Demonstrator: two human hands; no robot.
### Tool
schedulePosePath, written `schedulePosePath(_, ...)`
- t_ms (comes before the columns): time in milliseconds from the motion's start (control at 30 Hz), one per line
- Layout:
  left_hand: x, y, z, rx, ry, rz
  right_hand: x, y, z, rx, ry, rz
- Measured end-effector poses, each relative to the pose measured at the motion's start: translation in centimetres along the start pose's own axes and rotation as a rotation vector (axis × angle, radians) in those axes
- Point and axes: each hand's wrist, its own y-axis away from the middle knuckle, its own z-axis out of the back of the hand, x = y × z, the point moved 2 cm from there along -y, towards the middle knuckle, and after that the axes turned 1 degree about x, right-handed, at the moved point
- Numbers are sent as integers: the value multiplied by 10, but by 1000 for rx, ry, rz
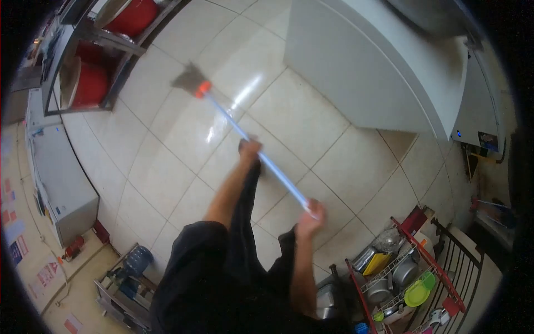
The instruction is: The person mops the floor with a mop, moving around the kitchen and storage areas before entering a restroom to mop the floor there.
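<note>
A mop lies slantwise across the view, with a pale blue handle (278,173), an orange collar (203,89) and a grey mop head (189,80) blurred by motion. Its head is over the tiled floor (189,142), close to a wet-looking shine. Around the middle of the handle my left hand (251,148) is closed. My right hand (311,217) grips the handle's near end, lower and to the right.
A metal shelf (108,42) with red pots (92,83) stands upper left. A large grey counter (356,72) fills the upper right. A dish rack (356,273) with pans is lower right. White freezers (61,172) and a blue water bottle (138,260) are left.
</note>
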Motion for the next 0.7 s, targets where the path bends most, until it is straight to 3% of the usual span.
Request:
schedulePosePath(33, -100, 46, 25, -184, -138, -69, 53, 20, 44, -87, 294, 182)
schedulePosePath(67, -176, 66, -14, -83, 112, -118, 94, 34, 133, -87, 68, 217)
schedulePosePath(100, -260, 93, -42, -127, 150, -174, 147, 58, 215, -54, 126, 249)
schedulePosePath(133, -345, 129, -51, -76, 259, -169, 212, 93, 225, -393, 273, 327)
schedulePosePath(167, -422, 163, -58, -223, 270, -213, 265, 126, 240, -287, 203, 348)
schedulePosePath(200, -478, 196, -7, 41, 380, -313, 317, 159, 254, -179, 130, 361)
schedulePosePath(233, -536, 223, -17, 74, 460, -315, 370, 192, 268, -72, 56, 365)
schedulePosePath(267, -569, 243, 10, 265, 529, -503, 393, 220, 279, -214, 157, 461)
schedulePosePath(300, -598, 259, 7, 251, 596, -559, 417, 248, 291, -371, 264, 540)
schedulePosePath(367, -649, 295, -12, 328, 658, -626, 420, 271, 249, -961, 430, 789)
schedulePosePath(400, -658, 301, -22, 414, 656, -635, 419, 284, 272, -972, 416, 780)
schedulePosePath(467, -627, 304, -16, 316, 515, -647, 418, 301, 326, -229, 188, 602)
schedulePosePath(500, -611, 307, -11, 208, 401, -657, 399, 300, 343, -776, 319, 761)
schedulePosePath(567, -550, 283, -37, 192, 297, -520, 347, 261, 332, -571, 629, 817)
schedulePosePath(633, -431, 240, -31, 311, 324, -452, 262, 204, 296, -245, 312, 644)
schedulePosePath(667, -359, 220, -26, 224, 432, -336, 220, 176, 272, -125, 163, 529)
schedulePosePath(700, -281, 192, -40, 218, 533, -289, 160, 144, 249, -50, 399, 446)
